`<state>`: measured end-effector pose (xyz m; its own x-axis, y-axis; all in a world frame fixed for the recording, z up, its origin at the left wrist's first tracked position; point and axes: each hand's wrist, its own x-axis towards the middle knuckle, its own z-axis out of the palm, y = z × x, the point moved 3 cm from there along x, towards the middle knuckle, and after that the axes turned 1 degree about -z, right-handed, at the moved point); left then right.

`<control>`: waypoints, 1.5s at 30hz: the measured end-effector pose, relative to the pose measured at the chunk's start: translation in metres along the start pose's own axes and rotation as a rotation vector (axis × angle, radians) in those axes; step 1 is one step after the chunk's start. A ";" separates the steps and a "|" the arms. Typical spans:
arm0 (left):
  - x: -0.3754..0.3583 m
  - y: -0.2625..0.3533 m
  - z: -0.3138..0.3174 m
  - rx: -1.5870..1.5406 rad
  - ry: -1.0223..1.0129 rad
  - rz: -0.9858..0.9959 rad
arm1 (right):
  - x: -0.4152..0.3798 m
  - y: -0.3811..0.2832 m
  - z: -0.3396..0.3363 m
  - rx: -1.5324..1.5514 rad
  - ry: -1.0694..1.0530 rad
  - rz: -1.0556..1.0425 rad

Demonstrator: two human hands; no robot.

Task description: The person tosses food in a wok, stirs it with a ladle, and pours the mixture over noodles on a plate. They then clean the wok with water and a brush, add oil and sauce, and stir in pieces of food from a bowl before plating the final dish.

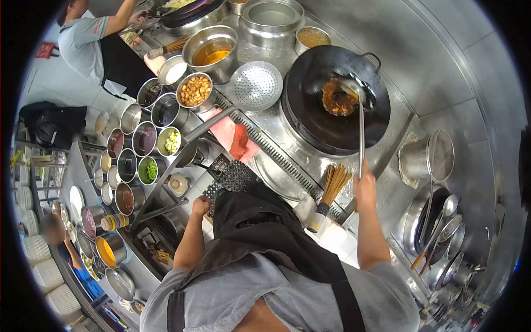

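My right hand is closed round the long handle of a metal ladle. The ladle's bowl end rests in a black wok, within a small pool of glossy brown sauce holding some bits. At my left side, my left hand is curled into a fist, low beside the counter of ingredient pots; anything inside it is hidden. Just left of my right hand stands a bamboo wok brush, bristles up. A perforated strainer lies to the left of the wok.
A pot of orange-brown liquid and a pot of browned chunks stand left of the strainer. Several pots hold ingredients, including chopped greens. Pink cloth lies at the stove's edge. A co-worker stands at upper left.
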<state>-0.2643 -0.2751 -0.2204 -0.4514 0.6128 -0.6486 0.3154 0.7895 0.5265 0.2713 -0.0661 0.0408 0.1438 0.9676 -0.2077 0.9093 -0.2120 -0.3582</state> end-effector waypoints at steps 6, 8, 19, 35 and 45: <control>0.002 -0.018 -0.017 -0.502 -0.095 -0.161 | -0.002 0.004 0.027 1.020 -0.204 0.200; 0.025 -0.023 -0.020 -0.293 -0.185 -0.161 | 0.023 -0.015 0.035 0.879 -0.113 0.179; 0.029 0.064 -0.077 0.091 -0.799 0.529 | -0.002 -0.038 0.064 1.028 0.054 0.205; 0.147 0.167 -0.174 0.593 0.259 0.170 | -0.030 -0.026 0.108 0.191 0.246 0.095; 0.145 0.166 -0.193 0.642 0.263 0.326 | -0.044 -0.032 0.093 0.526 0.194 0.226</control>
<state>-0.4387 -0.0619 -0.1213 -0.4104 0.8536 -0.3209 0.8535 0.4835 0.1943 0.1995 -0.1143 -0.0236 0.4243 0.8877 -0.1787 0.5398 -0.4064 -0.7371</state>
